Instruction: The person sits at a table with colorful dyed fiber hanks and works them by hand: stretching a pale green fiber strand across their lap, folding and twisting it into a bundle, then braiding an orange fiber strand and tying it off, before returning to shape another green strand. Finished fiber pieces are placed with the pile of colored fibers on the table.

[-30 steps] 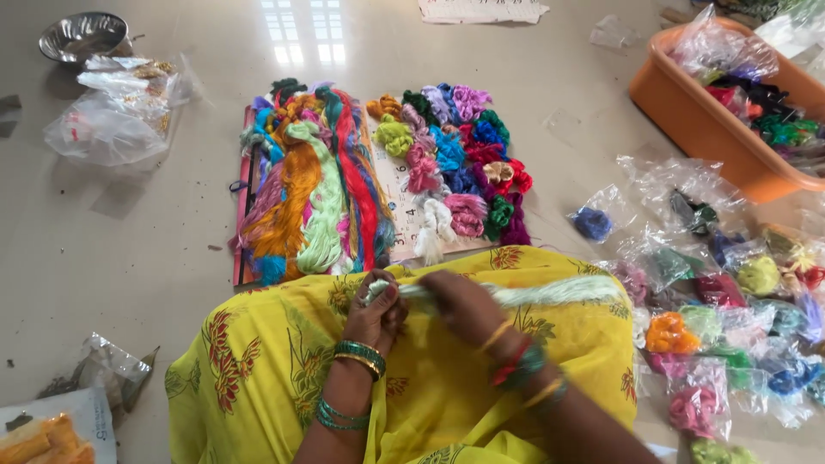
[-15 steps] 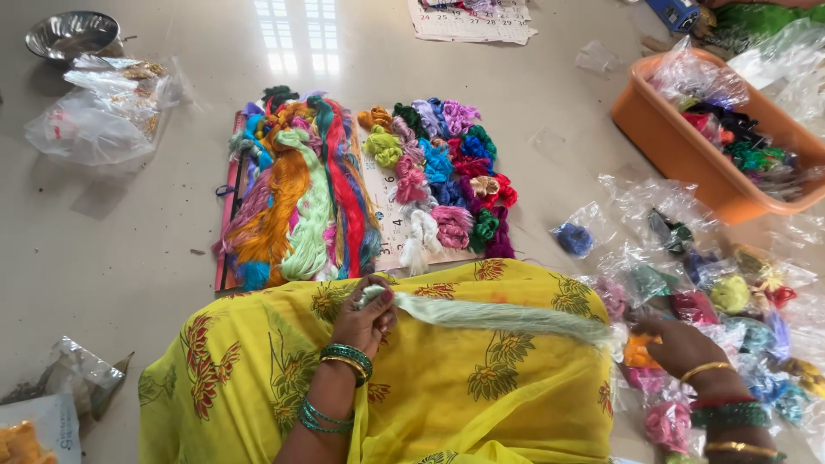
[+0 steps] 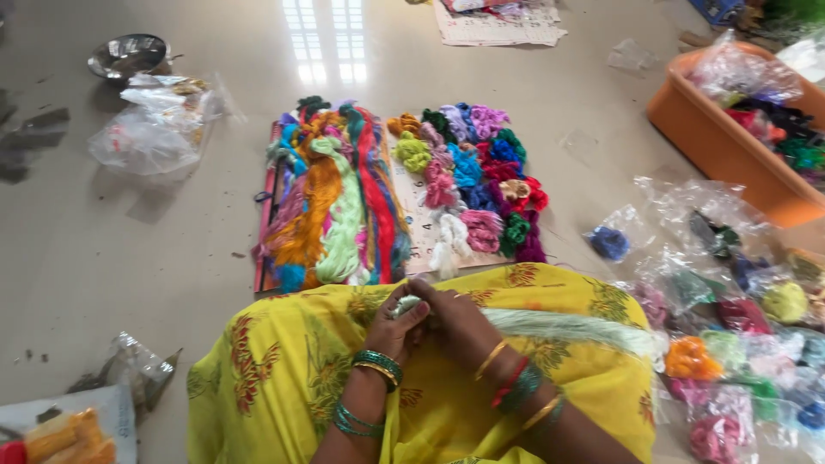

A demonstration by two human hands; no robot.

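Observation:
I sit on the floor with a yellow printed cloth (image 3: 284, 378) over my lap. A pale green-white bundle of thread (image 3: 567, 328) lies across it, running to the right. My left hand (image 3: 397, 325) grips the bundle's left end, with green bangles on the wrist. Pressed against the left hand, my right hand (image 3: 457, 322) is closed on the same end of the thread. Its wrist carries gold, red and green bangles.
Long multicoloured skeins (image 3: 339, 202) and small coloured thread balls (image 3: 473, 176) lie on a board ahead. Bagged threads (image 3: 730, 318) spread at right, beside an orange tub (image 3: 722, 142). A steel bowl (image 3: 129, 53) and plastic bags (image 3: 146, 129) sit far left.
My right hand has come back from the bagged threads at the right and now meets the left hand on the thread bundle's end. The view has shifted slightly.

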